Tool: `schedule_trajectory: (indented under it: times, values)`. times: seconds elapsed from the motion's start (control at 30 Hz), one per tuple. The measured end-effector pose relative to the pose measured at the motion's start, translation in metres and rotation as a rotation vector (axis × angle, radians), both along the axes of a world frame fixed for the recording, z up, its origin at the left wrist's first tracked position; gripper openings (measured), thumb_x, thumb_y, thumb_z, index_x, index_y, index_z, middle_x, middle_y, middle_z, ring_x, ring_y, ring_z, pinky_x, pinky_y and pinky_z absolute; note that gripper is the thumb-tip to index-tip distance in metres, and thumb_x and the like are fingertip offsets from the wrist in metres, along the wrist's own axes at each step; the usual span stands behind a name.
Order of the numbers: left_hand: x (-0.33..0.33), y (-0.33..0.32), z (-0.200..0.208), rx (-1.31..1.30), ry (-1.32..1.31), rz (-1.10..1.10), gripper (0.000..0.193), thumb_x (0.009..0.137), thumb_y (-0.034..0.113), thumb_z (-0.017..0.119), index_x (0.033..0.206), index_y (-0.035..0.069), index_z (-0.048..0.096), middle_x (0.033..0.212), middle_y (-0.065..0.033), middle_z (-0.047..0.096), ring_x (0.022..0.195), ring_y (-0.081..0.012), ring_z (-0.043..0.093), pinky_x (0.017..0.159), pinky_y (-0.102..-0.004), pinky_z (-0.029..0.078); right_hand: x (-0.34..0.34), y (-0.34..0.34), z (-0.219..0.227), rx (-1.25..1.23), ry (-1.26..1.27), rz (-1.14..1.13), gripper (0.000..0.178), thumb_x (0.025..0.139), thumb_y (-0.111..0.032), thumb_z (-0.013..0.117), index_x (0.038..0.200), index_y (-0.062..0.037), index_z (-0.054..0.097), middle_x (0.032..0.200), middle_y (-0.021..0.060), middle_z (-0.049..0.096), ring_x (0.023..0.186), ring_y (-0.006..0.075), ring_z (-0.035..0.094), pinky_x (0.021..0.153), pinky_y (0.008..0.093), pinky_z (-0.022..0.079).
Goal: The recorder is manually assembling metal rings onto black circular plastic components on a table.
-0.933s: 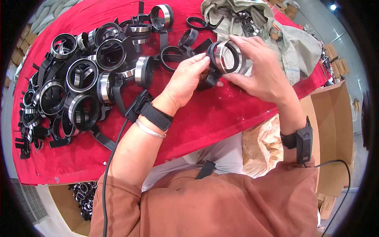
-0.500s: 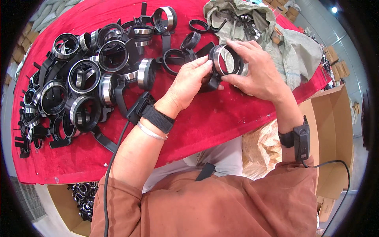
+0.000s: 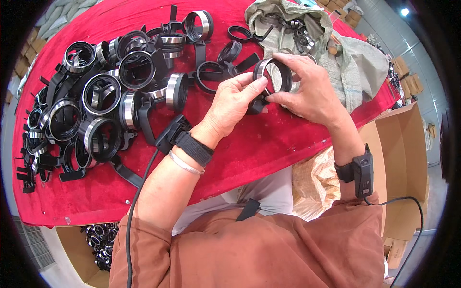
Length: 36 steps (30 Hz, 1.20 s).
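Note:
Between my hands is a black ring with a shiny metal band [image 3: 260, 70] and a dark stem below it, raised over the red cloth. My left hand [image 3: 231, 102] pinches its lower left side near the stem, thumb and fingers closed. Fingers of my right hand [image 3: 311, 89] wrap the ring's right side, thumb underneath and forefinger on top. A separate black ring [image 3: 210, 77] lies just left of the held one, with a smaller ring [image 3: 230, 51] behind it. Farther left, a heap of similar banded rings with black stems [image 3: 129, 109] spreads over the cloth.
A red cloth [image 3: 249, 153] covers the table. At the back right, a grey-green woven sack [image 3: 360, 77] holds more ring parts, near a loose black ring [image 3: 239, 33]. Cardboard boxes stand at right [image 3: 401, 153] and lower left [image 3: 72, 245]; the left one contains rings. Cables run from both wrist straps.
The held ring has shifted slightly left and turned a little. My left thumb has moved right, closer against the ring, while both hands keep hold of it.

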State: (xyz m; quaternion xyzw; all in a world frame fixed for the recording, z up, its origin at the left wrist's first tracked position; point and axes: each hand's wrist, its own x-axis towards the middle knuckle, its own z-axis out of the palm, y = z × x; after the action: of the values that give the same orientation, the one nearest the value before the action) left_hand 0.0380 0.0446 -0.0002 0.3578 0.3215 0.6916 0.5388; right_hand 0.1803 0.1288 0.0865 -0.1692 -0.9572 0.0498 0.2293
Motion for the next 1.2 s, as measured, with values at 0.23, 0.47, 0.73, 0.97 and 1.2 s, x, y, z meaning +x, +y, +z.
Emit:
schedule_trajectory:
  times: [0.23,0.47,0.73,0.97,1.2]
  values:
    - [-0.003,-0.003,0.004,-0.048,0.055,0.051,0.028,0.089,0.027,0.058,0.102,0.002,0.061,0.077,-0.0035,0.063,0.057,-0.0094,0.057,0.053,-0.0211,0.047,0.005,0.007,-0.001,-0.409,0.093,-0.024,0.055,0.073,-0.019,0.074,0.12,0.0003,0.053,0.109,0.0125,0.059,0.096,0.0202,0.059,0.076,0.0299,0.051]
    - [-0.003,-0.004,0.008,-0.009,0.066,0.07,0.033,0.091,0.03,0.055,0.103,0.001,0.062,0.075,-0.0038,0.063,0.054,-0.0084,0.055,0.052,-0.0196,0.042,0.011,0.02,-0.015,-1.358,0.434,-0.166,0.029,0.087,-0.03,0.061,0.094,-0.0015,0.063,0.079,0.0044,0.063,0.067,0.0094,0.059,0.058,0.0253,0.053]
    - [-0.006,0.001,0.001,0.025,0.067,0.082,0.026,0.089,0.025,0.058,0.094,0.0,0.065,0.077,-0.0002,0.063,0.062,-0.005,0.054,0.056,-0.0183,0.041,0.011,0.029,-0.048,-1.568,0.586,-0.066,0.018,0.086,-0.02,0.063,0.088,-0.0021,0.063,0.068,0.0059,0.063,0.052,0.0125,0.059,0.046,0.0241,0.048]
    - [-0.004,0.0,-0.004,-0.089,0.094,0.044,0.024,0.09,0.022,0.057,0.09,0.0,0.066,0.079,-0.0008,0.064,0.073,-0.0063,0.057,0.069,-0.0207,0.044,0.013,0.029,-0.049,-1.592,0.564,-0.196,0.02,0.083,-0.022,0.066,0.087,-0.0022,0.064,0.065,0.004,0.062,0.05,0.0112,0.057,0.043,0.0254,0.045]
    - [0.01,0.012,-0.022,0.115,0.788,0.821,0.029,0.092,0.026,0.053,0.079,0.002,0.062,0.063,-0.0054,0.06,0.054,-0.0154,0.055,0.055,-0.0293,0.045,-0.007,0.106,0.013,-1.431,0.621,-0.127,0.031,0.088,-0.032,0.059,0.094,-0.0016,0.061,0.074,0.0071,0.064,0.056,0.013,0.058,0.05,0.0247,0.048]
